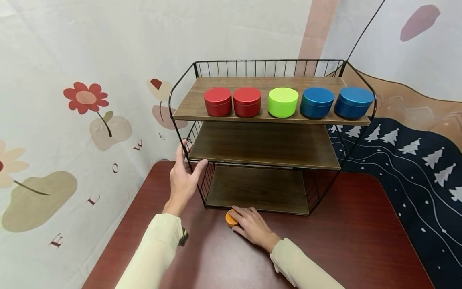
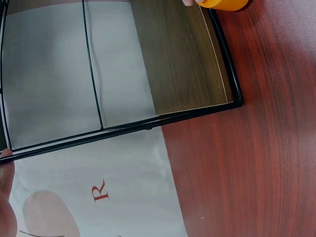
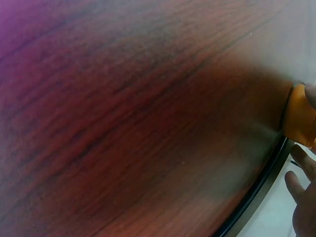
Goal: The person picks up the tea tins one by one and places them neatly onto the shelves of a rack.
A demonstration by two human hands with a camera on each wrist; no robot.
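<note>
A three-tier rack [image 1: 261, 142] with brown wood-look shelves and a black wire frame stands on the table. My left hand [image 1: 183, 180] grips the rack's left side at the middle shelf, thumb in front and fingers behind the post. In the left wrist view, part of that hand [image 2: 7, 180] shows against the black frame. Just before the bottom shelf, my right hand [image 1: 254, 225] holds a small round orange tin [image 1: 231, 218] between thumb and fingers, low at the tabletop. The right wrist view catches the orange tin [image 3: 298, 116] at its right edge, partly covered by fingers.
Along the top shelf's front edge sit two red tins [image 1: 232, 102], a lime-green tin [image 1: 282, 103] and two blue tins [image 1: 335, 103]. The reddish-brown table [image 1: 364, 241] extends around the rack. A printed cloth backdrop [image 1: 119, 48] hangs close behind and to the left.
</note>
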